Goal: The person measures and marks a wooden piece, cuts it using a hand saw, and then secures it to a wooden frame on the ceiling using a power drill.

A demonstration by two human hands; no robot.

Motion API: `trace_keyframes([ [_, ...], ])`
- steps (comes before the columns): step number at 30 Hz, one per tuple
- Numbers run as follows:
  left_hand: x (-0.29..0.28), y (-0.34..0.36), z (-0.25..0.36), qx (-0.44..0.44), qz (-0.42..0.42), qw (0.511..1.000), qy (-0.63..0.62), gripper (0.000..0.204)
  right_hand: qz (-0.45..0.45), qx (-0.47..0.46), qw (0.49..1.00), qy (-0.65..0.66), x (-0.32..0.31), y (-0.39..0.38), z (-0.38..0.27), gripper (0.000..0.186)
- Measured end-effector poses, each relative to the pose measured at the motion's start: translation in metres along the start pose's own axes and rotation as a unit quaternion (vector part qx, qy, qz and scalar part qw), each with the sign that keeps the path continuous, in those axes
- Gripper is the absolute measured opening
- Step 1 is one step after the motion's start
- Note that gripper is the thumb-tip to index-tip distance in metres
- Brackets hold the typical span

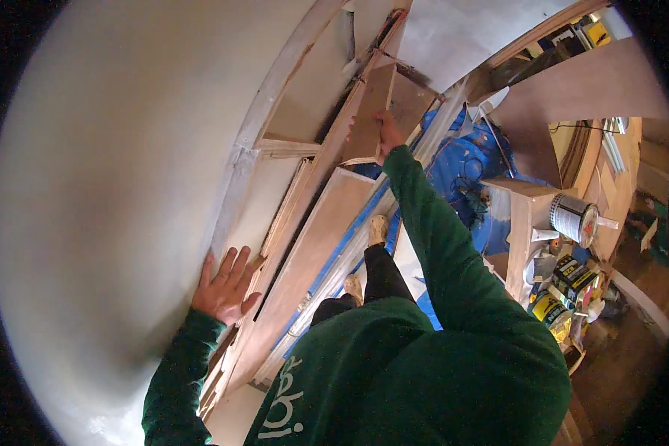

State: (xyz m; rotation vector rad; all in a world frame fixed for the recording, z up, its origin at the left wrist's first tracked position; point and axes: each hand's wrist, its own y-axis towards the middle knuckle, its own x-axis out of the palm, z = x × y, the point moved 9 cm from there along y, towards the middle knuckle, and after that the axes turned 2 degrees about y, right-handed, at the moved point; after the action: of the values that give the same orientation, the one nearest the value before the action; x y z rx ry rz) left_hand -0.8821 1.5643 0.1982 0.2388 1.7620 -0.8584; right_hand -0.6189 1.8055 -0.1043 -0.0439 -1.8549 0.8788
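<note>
Gripping a wooden panel (365, 123) by its edge, just left of my right hand (389, 135), left hand (226, 288) spread open against a pale frame (236, 171), I judge the panel stiff, lightish, best held edgewise.

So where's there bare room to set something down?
Two patches look bare: the long wooden panel between your left hand and shoes, perhaps not level, and the brown floor past the dark tins. It's crowded around those tins and the labelled can.

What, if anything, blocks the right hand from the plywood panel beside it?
Nothing visible: the right hand is at the right edge of the plywood panel, touching it directly.
</note>
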Motion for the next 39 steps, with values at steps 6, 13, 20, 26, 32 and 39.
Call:
trace_keyframes([
  [6, 0.0, -0.005, 0.001, -0.012, 0.023, 1.0, 0.003, 0.056, 0.024, 0.016, 0.99, -0.136, -0.035, -0.006, 0.017, 0.055],
  [13, 0.004, -0.001, -0.002, -0.012, 0.021, 1.0, 0.015, 0.053, 0.094, -0.04, 0.982, -0.157, -0.082, -0.039, 0.062, 0.055],
  [20, -0.003, 0.001, -0.001, -0.02, 0.028, 0.999, 0.037, 0.057, 0.11, -0.013, 0.967, -0.23, -0.088, -0.072, 0.11, 0.068],
  [26, 0.008, -0.004, -0.002, -0.024, 0.007, 1.0, 0.012, 0.05, 0.086, 0.058, 0.976, -0.194, -0.098, -0.046, 0.134, 0.069],
  [32, -0.002, 0.004, -0.003, -0.026, 0.013, 0.999, 0.015, 0.053, 0.069, 0.069, 0.973, -0.209, -0.111, -0.012, 0.136, 0.061],
  [39, 0.003, 0.002, -0.004, -0.016, 0.017, 0.999, 0.033, 0.052, 0.073, 0.08, 0.959, -0.261, -0.103, 0.028, 0.138, 0.064],
])
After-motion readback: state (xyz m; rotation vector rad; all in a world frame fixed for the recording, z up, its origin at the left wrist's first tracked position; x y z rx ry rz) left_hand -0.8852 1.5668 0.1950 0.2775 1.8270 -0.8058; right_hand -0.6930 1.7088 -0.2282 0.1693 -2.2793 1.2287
